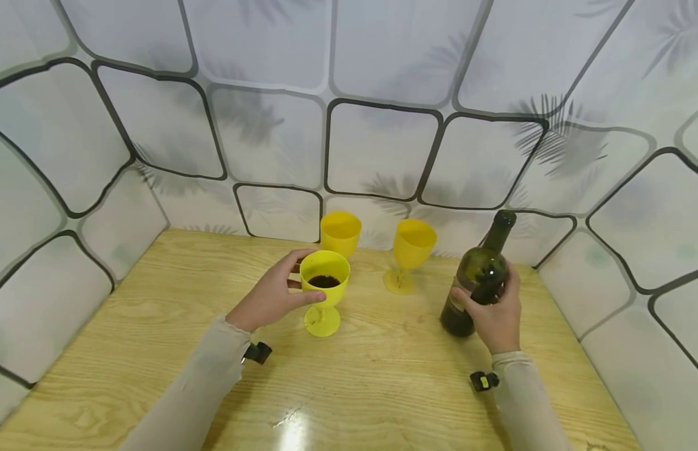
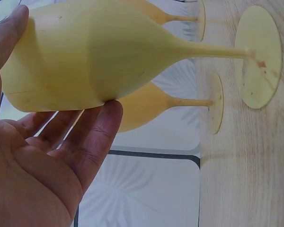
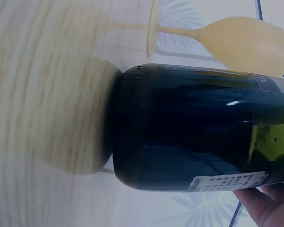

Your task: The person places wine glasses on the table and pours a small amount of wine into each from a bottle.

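Note:
My left hand (image 1: 275,291) holds a yellow goblet (image 1: 334,297) by its bowl, the thumb on the near side and the fingers on the far side. Dark liquid (image 1: 324,282) lies in the bottom of that bowl. On the right, my right hand (image 1: 499,317) grips a dark green wine bottle (image 1: 458,316) round its body. The bottle is nearly upright with its neck uncapped; a white label (image 3: 227,181) shows in the right wrist view. Whether its base touches the table, I cannot tell.
Behind the held goblet stands a second yellow goblet (image 1: 341,232), close to the wall. A third yellow goblet (image 1: 413,247) is between it and the bottle. The wooden table (image 1: 371,376) meets patterned walls (image 1: 382,150) at the back and both sides.

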A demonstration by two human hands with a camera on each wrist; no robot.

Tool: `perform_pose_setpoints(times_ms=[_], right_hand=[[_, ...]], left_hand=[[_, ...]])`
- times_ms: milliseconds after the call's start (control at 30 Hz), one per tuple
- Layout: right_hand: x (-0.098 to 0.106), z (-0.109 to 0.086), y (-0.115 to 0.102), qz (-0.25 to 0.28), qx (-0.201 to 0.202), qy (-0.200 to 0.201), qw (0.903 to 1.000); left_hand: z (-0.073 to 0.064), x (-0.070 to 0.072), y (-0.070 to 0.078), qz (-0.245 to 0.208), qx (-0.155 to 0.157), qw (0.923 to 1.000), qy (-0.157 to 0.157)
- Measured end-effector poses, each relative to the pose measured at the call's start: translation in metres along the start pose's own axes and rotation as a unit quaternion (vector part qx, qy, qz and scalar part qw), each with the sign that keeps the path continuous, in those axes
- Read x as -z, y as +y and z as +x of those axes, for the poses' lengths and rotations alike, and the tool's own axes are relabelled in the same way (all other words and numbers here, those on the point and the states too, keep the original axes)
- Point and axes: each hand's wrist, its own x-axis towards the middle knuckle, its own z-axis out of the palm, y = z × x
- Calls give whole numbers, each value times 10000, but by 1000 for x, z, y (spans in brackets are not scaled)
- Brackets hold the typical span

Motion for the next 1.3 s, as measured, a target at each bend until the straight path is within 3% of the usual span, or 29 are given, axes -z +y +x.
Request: perform_pose_setpoints(times_ms=[467, 733, 967, 1133, 1300], right_hand=[[6, -1, 9, -45, -164, -24, 9999], [6, -1, 14, 17, -33, -14, 10000], [9, -3, -5, 156, -8, -237, 9996], [10, 2, 16, -14, -128, -350, 9993], [14, 2, 16, -183, -121, -227, 9995]], left_hand=[[0, 0, 2, -34, 26, 10000, -28], [0, 0, 2, -19, 54, 10000, -35], [0, -1, 1, -15, 13, 10000, -38], [-1, -1, 1, -59, -7, 10000, -45], [-2, -1, 4, -59, 48, 10000, -36]])
